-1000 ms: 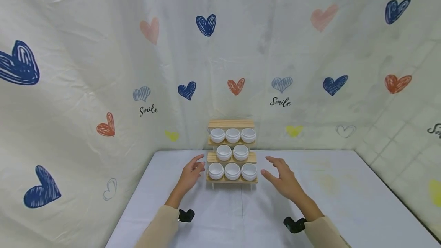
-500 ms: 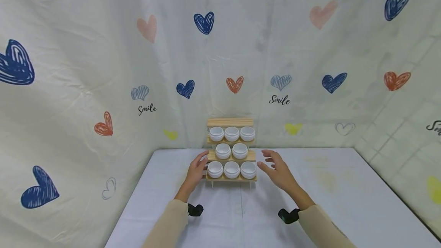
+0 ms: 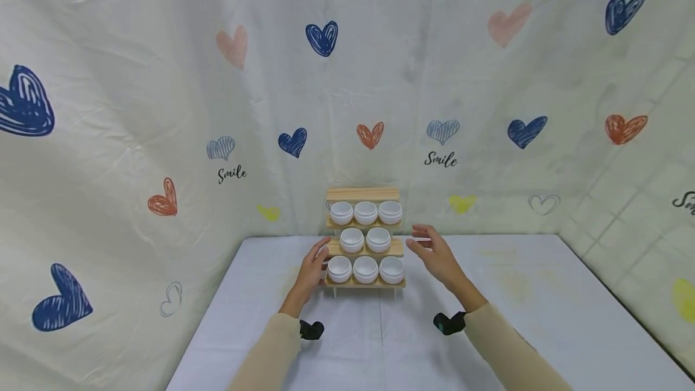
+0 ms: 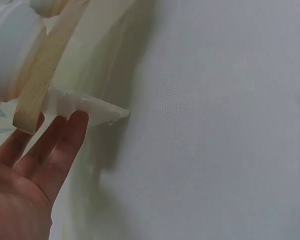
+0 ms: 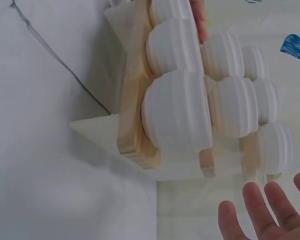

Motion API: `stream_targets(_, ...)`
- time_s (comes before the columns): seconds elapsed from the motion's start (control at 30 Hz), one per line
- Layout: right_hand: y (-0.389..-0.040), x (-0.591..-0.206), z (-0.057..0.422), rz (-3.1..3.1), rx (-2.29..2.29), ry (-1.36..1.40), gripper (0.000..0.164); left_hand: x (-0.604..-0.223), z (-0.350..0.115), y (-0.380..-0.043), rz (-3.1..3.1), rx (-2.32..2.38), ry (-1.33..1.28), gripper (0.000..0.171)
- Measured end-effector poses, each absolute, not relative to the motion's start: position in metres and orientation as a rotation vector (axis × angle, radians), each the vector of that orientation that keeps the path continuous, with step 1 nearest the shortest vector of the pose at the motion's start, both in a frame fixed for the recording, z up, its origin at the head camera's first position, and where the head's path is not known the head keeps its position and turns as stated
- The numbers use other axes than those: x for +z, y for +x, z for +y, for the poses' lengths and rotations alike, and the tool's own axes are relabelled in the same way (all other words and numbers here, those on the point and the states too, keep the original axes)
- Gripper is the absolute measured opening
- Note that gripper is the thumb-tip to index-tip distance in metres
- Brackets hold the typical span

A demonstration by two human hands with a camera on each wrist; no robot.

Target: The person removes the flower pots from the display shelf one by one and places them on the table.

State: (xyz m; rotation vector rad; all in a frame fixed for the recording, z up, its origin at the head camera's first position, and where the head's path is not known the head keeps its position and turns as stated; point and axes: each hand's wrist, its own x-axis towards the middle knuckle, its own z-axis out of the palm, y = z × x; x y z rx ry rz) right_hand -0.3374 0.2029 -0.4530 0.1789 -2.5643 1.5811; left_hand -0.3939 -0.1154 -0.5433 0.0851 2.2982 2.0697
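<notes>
A three-tier wooden rack (image 3: 365,285) with white side panels stands on the table, holding several small white cups (image 3: 366,269). The lower and upper tiers have three cups each; the middle tier has two. At the rack's left side is my left hand (image 3: 312,267). In the left wrist view its fingers (image 4: 67,145) reach behind the wooden shelf end (image 4: 37,95), against or very near the white side panel (image 4: 84,105). My right hand (image 3: 437,258) hovers at the right of the rack, fingers spread and holding nothing; the right wrist view shows its fingers (image 5: 260,205) apart from the rack.
White cloth covers the table (image 3: 521,306). Behind it hangs a white curtain (image 3: 391,89) printed with hearts and lettering, close to the back of the rack. A dark crease line (image 5: 59,60) runs along the cloth in front of the rack.
My left hand has come in to the rack's left side from a little further left. My right hand has moved inward and slightly away from me. The rack and cups have stayed in place.
</notes>
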Motion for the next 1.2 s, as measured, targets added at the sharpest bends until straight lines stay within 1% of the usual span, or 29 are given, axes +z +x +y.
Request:
stream_targets(0.13,-0.346,-0.449,0.202,-2.522,1.638,0.172,0.058,-0.544,-0.114,-0.399,2.325,2.046,0.079,0.05)
stream_targets(0.37,-0.361,-0.445,0.196,-2.474,1.702,0.15,0.06,-0.545,-0.115,-0.4,2.337,2.018,0.096,0.05)
stream_targets(0.53,-0.37,-0.444,0.192,-2.47,1.713,0.126,0.058,-0.546,-0.116,-0.401,2.326,2.018,0.121,0.052)
stream_targets(0.83,-0.382,-0.448,0.19,-2.503,1.684,0.071,0.065,-0.549,-0.115,-0.403,2.342,2.014,0.113,0.05)
stream_targets(1.1,-0.391,-0.45,0.188,-2.465,1.737,0.095,0.071,-0.552,-0.114,-0.403,2.367,2.021,0.136,0.052)
stream_targets(1.2,-0.394,-0.449,0.187,-2.449,1.762,0.099,0.074,-0.552,-0.113,-0.403,2.371,2.027,0.129,0.05)
